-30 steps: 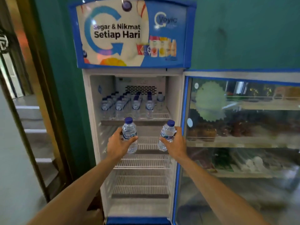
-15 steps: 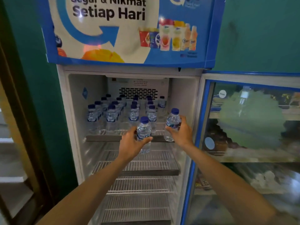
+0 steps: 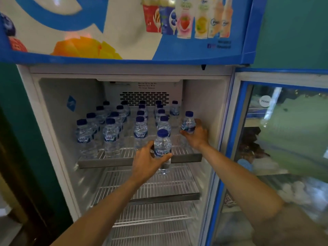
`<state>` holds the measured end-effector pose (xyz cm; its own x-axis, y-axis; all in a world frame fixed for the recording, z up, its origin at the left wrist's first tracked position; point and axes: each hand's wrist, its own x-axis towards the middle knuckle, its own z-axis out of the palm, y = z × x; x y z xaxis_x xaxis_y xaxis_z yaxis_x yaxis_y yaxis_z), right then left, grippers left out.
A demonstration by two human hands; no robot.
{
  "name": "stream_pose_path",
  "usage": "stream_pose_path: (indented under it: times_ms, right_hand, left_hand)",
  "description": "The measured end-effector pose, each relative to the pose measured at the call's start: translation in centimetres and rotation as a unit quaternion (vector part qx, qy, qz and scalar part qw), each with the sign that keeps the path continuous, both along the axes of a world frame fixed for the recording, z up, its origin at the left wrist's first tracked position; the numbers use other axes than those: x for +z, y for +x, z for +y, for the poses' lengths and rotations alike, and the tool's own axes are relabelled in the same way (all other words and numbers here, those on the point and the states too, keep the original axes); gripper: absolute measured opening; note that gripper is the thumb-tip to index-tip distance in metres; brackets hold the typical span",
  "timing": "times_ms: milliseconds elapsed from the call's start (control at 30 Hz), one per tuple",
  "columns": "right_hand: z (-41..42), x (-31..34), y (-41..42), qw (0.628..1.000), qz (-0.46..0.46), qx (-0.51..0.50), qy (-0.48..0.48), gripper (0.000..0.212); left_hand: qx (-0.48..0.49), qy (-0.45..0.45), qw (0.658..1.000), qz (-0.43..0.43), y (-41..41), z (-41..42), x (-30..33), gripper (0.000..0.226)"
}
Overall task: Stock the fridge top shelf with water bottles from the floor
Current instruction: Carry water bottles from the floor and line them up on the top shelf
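Note:
The fridge stands open, and its top shelf [image 3: 186,158] carries several small blue-capped water bottles [image 3: 110,137] in rows. My left hand [image 3: 147,161] grips one water bottle [image 3: 162,148] upright just in front of the shelf's front edge, its base below shelf level. My right hand [image 3: 197,134] holds a second water bottle [image 3: 188,123] over the right side of the top shelf, close to the fridge's right inner wall.
Below the top shelf lie bare wire shelves [image 3: 159,189]. The open glass door [image 3: 266,157] hangs at the right, with another stocked cooler behind it. A blue advertising panel [image 3: 124,29] tops the fridge. A green wall [image 3: 292,32] is behind.
Both hands have risen and moved forward with their bottles. The right bottle has gone from below the shelf to over its right side; the left bottle has reached the shelf's front edge.

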<state>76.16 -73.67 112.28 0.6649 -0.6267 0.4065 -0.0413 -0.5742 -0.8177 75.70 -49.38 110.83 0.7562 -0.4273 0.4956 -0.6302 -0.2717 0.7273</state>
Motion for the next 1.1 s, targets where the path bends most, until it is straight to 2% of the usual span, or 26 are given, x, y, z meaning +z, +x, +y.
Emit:
stream_pose_path:
  times_ms: [167,467,633,900,1000,1100]
  right_hand:
    - [-1.1,-0.8,2.0,0.999,0.021,0.023,0.019,0.062]
    - [-2.4,-0.8,6.5,0.995,0.056,0.022,0.074,0.067]
    - [-1.8,-1.1,8.2,0.994,0.038,0.037,0.100,0.055]
    - [-1.8,-2.4,8.8,0.998,0.046,0.015,0.042,0.068]
    - [-2.0,-2.9,8.7,0.998,0.039,0.007,0.049,0.063]
    - [-2.1,-2.9,8.6,0.997,0.037,-0.004,0.062,0.068]
  left_hand:
    - [0.002,-0.017,1.000,0.007,0.5,-0.8,0.5,0.045]
    - [0.012,-0.007,1.000,-0.020,1.3,-1.0,0.6,0.051]
    - [0.005,-0.014,0.999,-0.035,1.3,-0.8,0.4,0.049]
    - [0.004,-0.003,0.999,-0.048,1.7,-0.4,-0.2,0.056]
    - [0.008,-0.002,0.999,-0.049,1.6,-0.4,-0.2,0.056]
    - [0.010,-0.001,0.999,-0.048,1.5,-0.3,-0.2,0.058]
